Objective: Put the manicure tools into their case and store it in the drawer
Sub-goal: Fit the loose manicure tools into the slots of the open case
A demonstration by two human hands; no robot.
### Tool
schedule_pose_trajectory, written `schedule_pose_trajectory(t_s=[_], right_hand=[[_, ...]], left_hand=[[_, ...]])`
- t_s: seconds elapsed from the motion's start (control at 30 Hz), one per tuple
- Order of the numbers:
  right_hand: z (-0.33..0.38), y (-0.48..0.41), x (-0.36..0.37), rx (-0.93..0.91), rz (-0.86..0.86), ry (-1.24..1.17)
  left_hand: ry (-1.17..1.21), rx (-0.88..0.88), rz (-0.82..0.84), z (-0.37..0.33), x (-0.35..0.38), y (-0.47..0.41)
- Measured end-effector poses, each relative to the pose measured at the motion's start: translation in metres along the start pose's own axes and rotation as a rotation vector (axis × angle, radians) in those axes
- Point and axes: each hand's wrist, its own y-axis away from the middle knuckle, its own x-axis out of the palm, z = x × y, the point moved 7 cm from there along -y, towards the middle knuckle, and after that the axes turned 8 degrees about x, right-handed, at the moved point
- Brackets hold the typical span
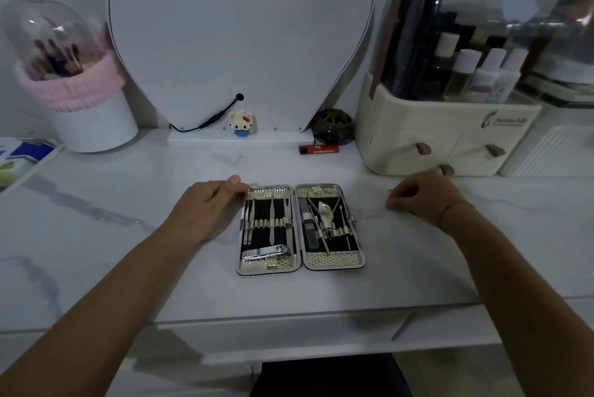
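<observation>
The case (300, 229) lies open on the table (128, 236), tools (273, 226) in both halves. The left hand (209, 200) touches its left edge; the right hand (421, 195) rests apart to the right. Behind stand a mirror (241, 36), lighter (319, 149) and organizer (434, 139).

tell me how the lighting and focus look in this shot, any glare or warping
Head view: dim, cool light with soft shadows under both arms; the case in the middle is sharp, with bright glints on its metal rim and on the nail clipper. Wide-angle warping bends the organizer and brush holder outward at the edges, where the detail goes soft; the clear lids catch pale reflections.
</observation>
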Motion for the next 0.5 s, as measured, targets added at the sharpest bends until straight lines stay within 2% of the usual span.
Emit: schedule_pose_trajectory(t_s=[0.23, 0.3, 0.4, 0.5], right_hand=[[0.01, -0.003, 0.012, -0.022, 0.125, 0.297], [0.017, -0.001, 0.011, -0.07, 0.102, 0.288], [0.036, 0.003, 0.002, -0.114, 0.036, -0.095], [0.052, 0.006, 0.017, -0.049, 0.182, -0.558]], left_hand=[[-0.004, 0.003, 0.007, 0.0, 0.0, 0.0], [0.001, 0.004, 0.009, 0.001, -0.001, 0.0], [0.003, 0.008, 0.011, 0.0, 0.0, 0.0], [0.002, 0.008, 0.011, -0.001, 0.0, 0.001]])
